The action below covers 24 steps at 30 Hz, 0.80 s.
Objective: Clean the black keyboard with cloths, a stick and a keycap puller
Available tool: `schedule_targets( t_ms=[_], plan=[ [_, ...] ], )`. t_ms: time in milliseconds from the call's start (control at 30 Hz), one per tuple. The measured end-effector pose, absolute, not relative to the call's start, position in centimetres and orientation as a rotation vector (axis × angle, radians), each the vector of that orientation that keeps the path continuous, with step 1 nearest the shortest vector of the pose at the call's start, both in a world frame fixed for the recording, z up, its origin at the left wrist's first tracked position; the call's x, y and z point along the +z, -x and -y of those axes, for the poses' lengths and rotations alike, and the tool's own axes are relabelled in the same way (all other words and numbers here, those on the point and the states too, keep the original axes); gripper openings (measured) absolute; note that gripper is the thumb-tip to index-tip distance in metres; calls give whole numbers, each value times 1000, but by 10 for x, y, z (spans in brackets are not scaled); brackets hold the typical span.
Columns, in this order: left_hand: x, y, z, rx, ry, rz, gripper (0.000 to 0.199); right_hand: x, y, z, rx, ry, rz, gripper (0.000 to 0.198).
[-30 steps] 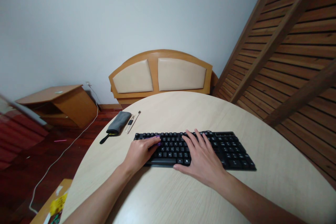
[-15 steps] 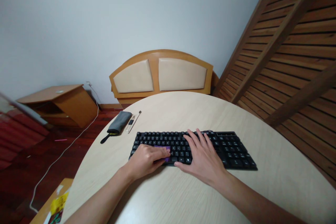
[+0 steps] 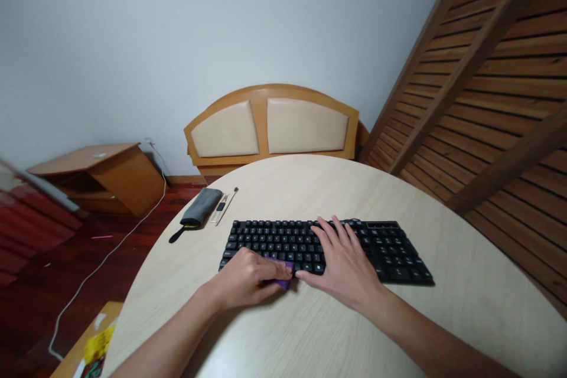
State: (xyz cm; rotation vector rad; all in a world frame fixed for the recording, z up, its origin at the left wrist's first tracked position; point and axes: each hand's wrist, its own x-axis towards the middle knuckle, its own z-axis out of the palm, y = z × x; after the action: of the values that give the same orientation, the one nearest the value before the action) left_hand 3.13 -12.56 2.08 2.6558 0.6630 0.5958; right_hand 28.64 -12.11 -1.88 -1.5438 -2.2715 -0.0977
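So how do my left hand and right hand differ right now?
Your left hand grips a purple cloth, while your right hand has no object visible in its grasp. The left hand's fingers are bent and bunched together; the right hand's are spread out. The left hand is at the near edge of the keyboard, while the right hand reaches across its keys. Both are bare.
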Motion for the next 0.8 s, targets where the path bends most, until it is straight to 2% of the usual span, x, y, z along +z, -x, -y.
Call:
schedule_targets(
  t_ms=[233, 300, 667, 800],
  plan=[
    [19, -7, 110, 1015, -2699, -1082, 26, -19, -286, 121, -80, 1551, 2281, 94],
    [14, -4, 106, 982, -2758, -1148, 25, -19, -286, 121, -76, 1554, 2279, 93],
    [9, -18, 115, 720, -2821, -771, 27, -21, -290, 117, -124, 1563, 2233, 89],
    [15, -6, 110, 832, -2846, -964, 27, -20, -290, 117, -114, 1582, 2234, 90]
  ],
)
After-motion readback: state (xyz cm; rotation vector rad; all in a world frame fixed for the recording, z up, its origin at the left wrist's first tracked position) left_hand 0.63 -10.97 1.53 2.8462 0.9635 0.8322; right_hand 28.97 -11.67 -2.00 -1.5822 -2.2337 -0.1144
